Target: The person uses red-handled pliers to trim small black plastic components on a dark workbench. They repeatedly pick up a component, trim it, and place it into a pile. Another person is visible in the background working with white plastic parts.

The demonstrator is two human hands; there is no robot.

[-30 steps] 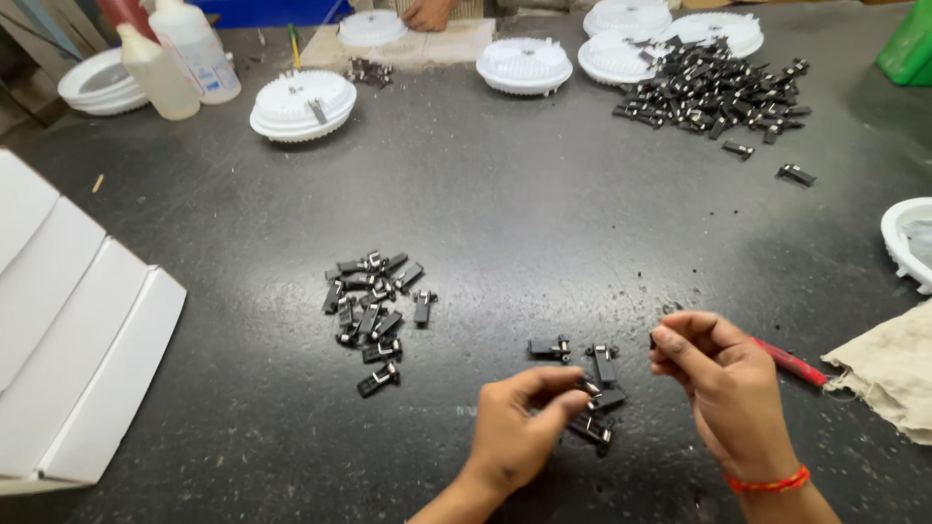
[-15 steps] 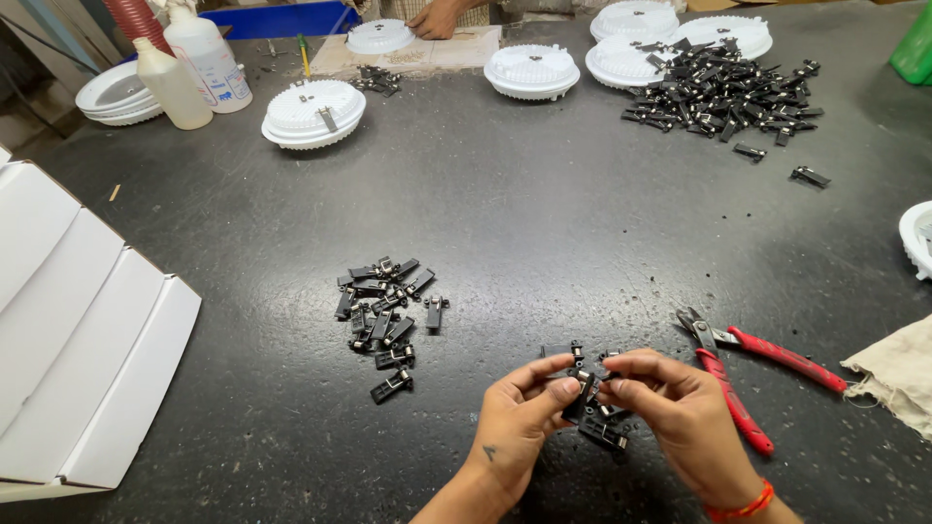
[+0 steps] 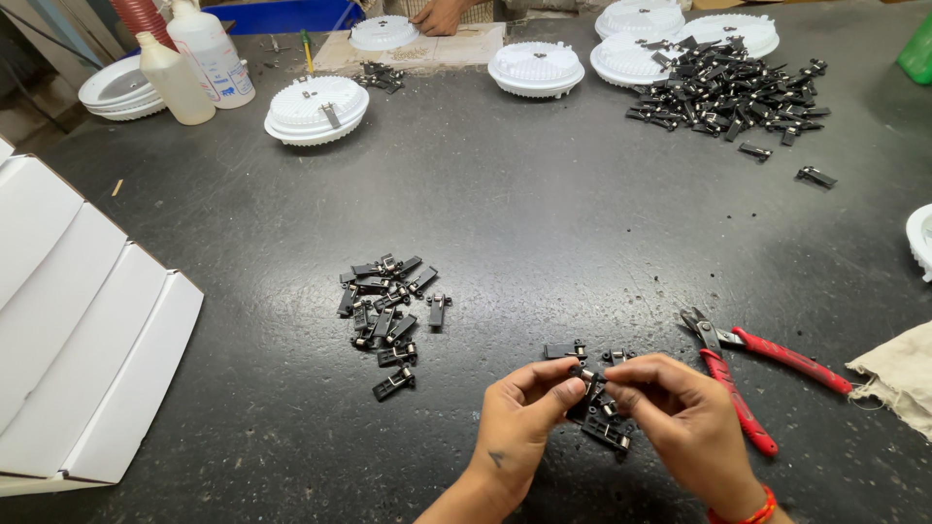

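My left hand (image 3: pixel 519 427) and my right hand (image 3: pixel 680 417) meet over a small black clip part (image 3: pixel 588 380), both pinching it between thumb and fingertips. Just below and beside them lie a few loose black clips (image 3: pixel 604 427) on the dark speckled table (image 3: pixel 544 223). A small pile of the same black clips (image 3: pixel 386 311) sits to the left of my hands. Red-handled pliers (image 3: pixel 738 374) lie on the table just right of my right hand.
A big heap of black clips (image 3: pixel 723 92) lies at the back right among white round housings (image 3: pixel 534 68). Another white housing (image 3: pixel 316 109), two plastic bottles (image 3: pixel 194 58), folded white cardboard (image 3: pixel 68 330) at left, a cloth (image 3: pixel 898 374) at right. Another person's hand (image 3: pixel 439 15) at the far edge.
My right hand has come in from the right to meet my left hand over the clip. The view has shifted, so the pliers now show fully.
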